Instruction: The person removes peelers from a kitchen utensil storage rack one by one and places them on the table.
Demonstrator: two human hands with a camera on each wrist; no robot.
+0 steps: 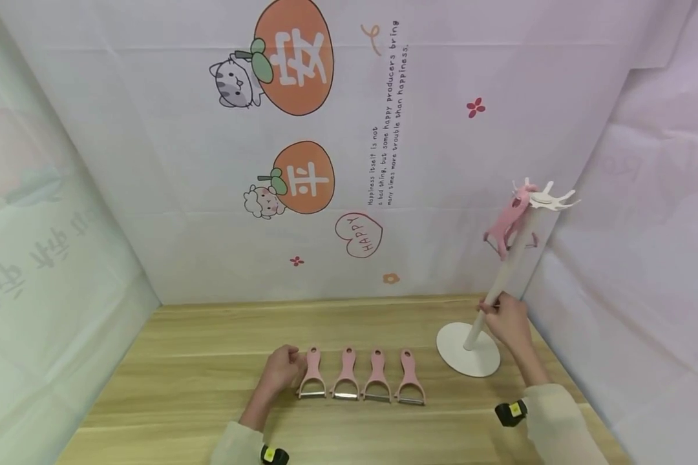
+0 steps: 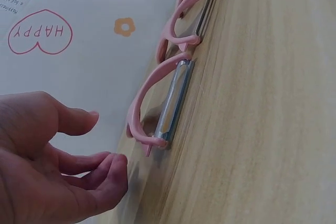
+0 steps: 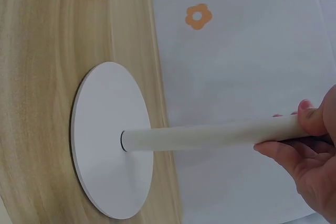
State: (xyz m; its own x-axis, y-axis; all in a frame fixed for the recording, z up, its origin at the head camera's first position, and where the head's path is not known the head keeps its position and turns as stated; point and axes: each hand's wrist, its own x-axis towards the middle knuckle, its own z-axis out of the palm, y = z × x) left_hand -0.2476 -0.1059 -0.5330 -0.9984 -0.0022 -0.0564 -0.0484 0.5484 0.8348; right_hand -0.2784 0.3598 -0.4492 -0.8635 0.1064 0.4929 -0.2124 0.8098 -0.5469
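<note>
Several pink Y-shaped peelers lie side by side on the wooden table, handles toward the wall. My left hand (image 1: 282,368) is beside the leftmost peeler (image 1: 313,363). In the left wrist view its fingers are loosely bent, with a gap between thumb and fingertips and nothing held. The nearest peeler's blade (image 2: 173,100) lies just past them. At the right, my right hand (image 1: 508,321) grips the pole (image 1: 507,268) of a white stand, thumb and fingers around it. The stand's round base (image 3: 113,145) rests on the table. Pink peelers (image 1: 507,223) hang from its hooked top (image 1: 549,199).
A white printed cloth (image 1: 430,161) with cartoon fruit and lettering covers the back wall behind the table (image 1: 209,336). Pale cloth side walls (image 1: 634,258) close in the left and right, the right one close to the stand.
</note>
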